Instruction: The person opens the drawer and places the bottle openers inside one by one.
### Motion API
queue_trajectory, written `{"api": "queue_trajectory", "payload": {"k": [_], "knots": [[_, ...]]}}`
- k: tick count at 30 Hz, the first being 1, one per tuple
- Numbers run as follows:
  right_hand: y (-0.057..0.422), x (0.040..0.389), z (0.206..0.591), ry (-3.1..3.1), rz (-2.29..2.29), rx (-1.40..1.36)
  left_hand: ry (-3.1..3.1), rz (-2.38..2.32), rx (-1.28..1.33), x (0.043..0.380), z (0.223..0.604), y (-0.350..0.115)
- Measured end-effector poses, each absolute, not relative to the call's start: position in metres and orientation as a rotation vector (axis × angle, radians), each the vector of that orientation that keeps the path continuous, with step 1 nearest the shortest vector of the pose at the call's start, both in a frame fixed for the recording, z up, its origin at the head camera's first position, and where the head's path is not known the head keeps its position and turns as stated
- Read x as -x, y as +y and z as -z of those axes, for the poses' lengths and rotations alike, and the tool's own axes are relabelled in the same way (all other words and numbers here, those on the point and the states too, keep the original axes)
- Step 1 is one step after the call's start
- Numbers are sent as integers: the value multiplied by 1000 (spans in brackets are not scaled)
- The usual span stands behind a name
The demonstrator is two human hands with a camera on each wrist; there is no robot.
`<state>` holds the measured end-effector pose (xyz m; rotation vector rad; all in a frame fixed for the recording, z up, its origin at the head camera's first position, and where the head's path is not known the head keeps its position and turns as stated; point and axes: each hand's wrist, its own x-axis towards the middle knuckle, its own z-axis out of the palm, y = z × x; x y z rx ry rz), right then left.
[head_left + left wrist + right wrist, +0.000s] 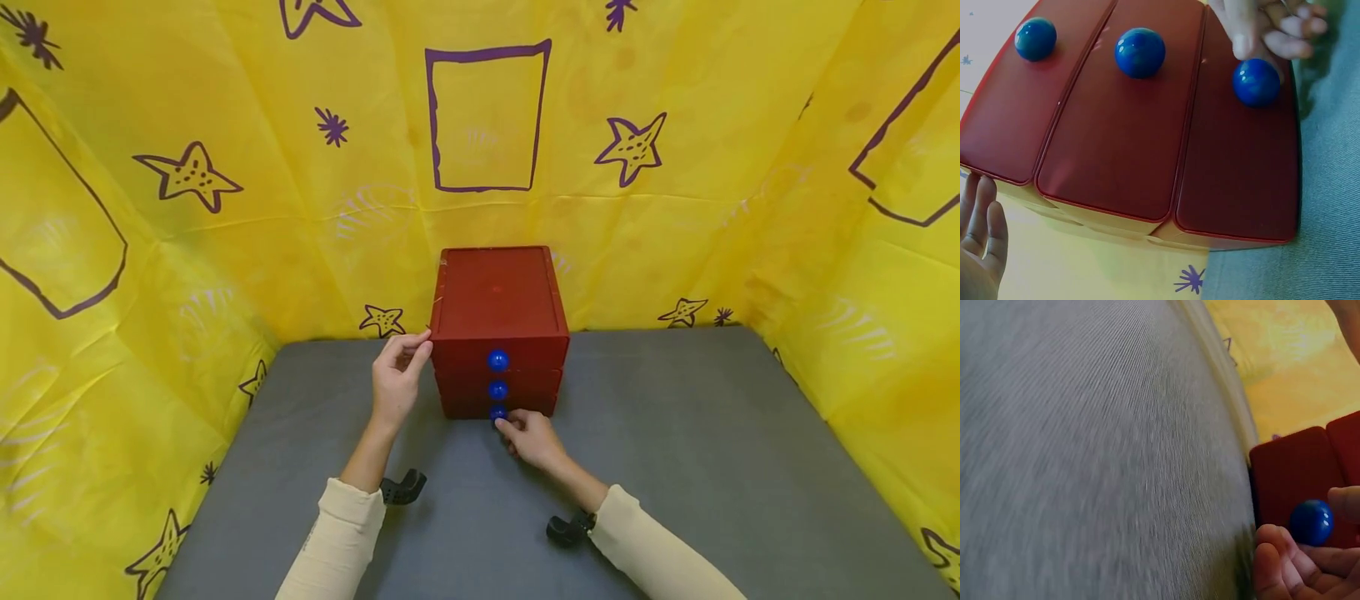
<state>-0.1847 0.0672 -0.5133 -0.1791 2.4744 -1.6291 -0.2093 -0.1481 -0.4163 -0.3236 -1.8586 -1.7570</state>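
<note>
A red three-drawer box [497, 292] stands against the back wall, its drawers all shut. Each drawer front has a round blue knob, one above another. My right hand [536, 439] is at the lowest knob [1256, 82], thumb and index finger pinching it from the side. In the right wrist view the other fingers [1269, 565] lie beside that bottom knob. At the box's upper left front corner, my left hand [396, 383] touches the edge with its fingertips. Its fingers look nearly straight in the left wrist view. The top knob [498, 360] and middle knob [498, 390] are untouched.
The box stands on a grey cloth-covered table [675, 433]. Yellow fabric [360, 275] with purple drawings hangs at the back and on both sides. Black straps with small devices [405, 487] are on both wrists, below cream sleeves.
</note>
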Motion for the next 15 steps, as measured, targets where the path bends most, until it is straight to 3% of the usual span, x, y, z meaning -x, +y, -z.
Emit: {"api": "queue_trajectory", "payload": {"k": [15], "knots": [[133,196,477,2848,1431,360,-1923,1684,398,209,427,-160]]}}
